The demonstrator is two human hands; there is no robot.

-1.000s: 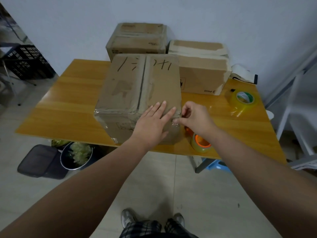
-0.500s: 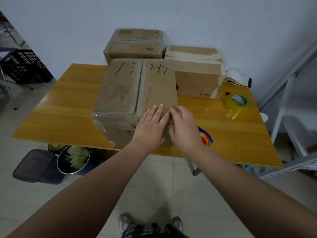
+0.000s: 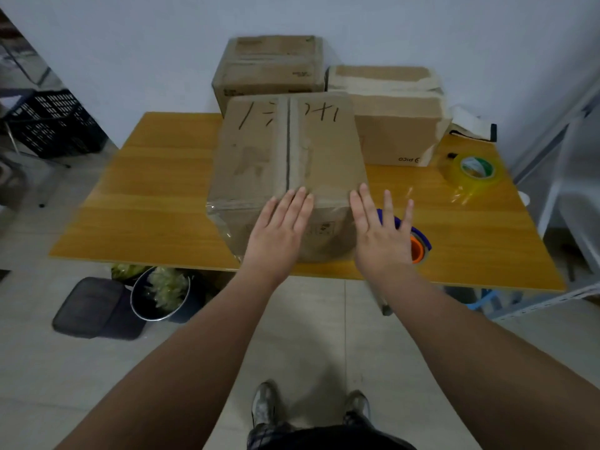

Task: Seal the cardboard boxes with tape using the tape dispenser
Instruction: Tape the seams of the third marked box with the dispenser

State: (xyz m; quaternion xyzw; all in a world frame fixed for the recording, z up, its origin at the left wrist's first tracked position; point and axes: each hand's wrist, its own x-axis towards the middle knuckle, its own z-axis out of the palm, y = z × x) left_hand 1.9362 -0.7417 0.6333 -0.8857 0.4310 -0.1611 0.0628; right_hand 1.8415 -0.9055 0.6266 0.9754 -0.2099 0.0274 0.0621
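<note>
A brown cardboard box (image 3: pixel 285 151) with black marker writing on top stands at the near edge of the wooden table (image 3: pixel 156 196). Clear tape runs along its front top edge. My left hand (image 3: pixel 281 233) lies flat on the box's front face, fingers reaching the top edge. My right hand (image 3: pixel 380 235) is spread flat at the box's right front corner, holding nothing. The tape dispenser (image 3: pixel 417 246), blue with an orange core, sits on the table just behind my right hand, mostly hidden by it.
Two more cardboard boxes (image 3: pixel 271 71) (image 3: pixel 394 125) stand at the back against the wall. A roll of clear tape (image 3: pixel 475 170) lies at the right. Below the table are a bin of scraps (image 3: pixel 162 292) and a dark bag (image 3: pixel 94 306). A black crate (image 3: pixel 52 125) stands left.
My right hand has let go of the tape end at the box corner, pressed on the front face beside my left hand, then slid right to the corner with fingers spread.
</note>
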